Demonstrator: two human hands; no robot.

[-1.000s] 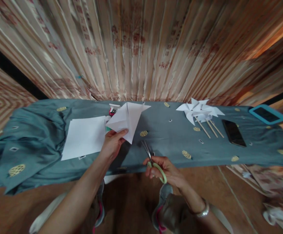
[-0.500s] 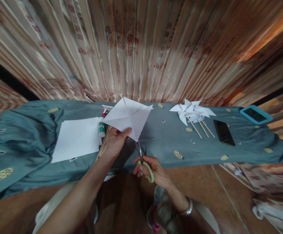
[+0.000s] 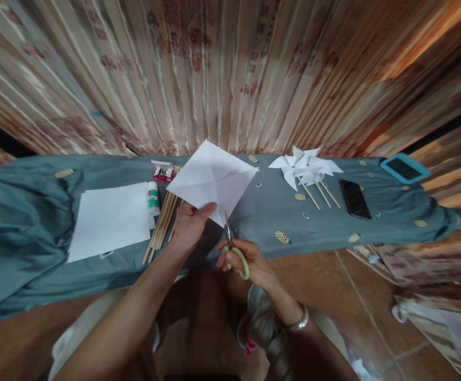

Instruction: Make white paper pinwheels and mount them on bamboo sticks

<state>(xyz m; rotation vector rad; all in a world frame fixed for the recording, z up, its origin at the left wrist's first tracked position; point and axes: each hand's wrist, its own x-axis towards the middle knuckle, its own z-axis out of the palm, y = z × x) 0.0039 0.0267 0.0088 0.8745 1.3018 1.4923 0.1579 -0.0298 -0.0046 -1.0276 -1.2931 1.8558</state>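
My left hand (image 3: 191, 222) pinches a white square sheet of paper (image 3: 213, 177) near its lower edge, thumb on top. The sheet is creased and held up above the cloth, one corner toward me. My right hand (image 3: 246, 259) grips a pair of scissors (image 3: 243, 266) by its pale green handles. Its blades reach the sheet's near corner, one blade lying over the paper and the other hidden.
Blank sheets (image 3: 111, 219), a glue stick (image 3: 153, 198), wooden sticks (image 3: 159, 230) and a small red box (image 3: 163, 171) lie left. Right are white paper pinwheels (image 3: 305, 166) on sticks, a phone (image 3: 355, 199) and a blue-framed tablet (image 3: 405, 168). Curtains (image 3: 214, 79) hang behind.
The scissor blades have moved further into the paper's near corner. The sheet has turned a little and lies flatter in my view. My view has shifted, uncovering more of the sticks and the red box.
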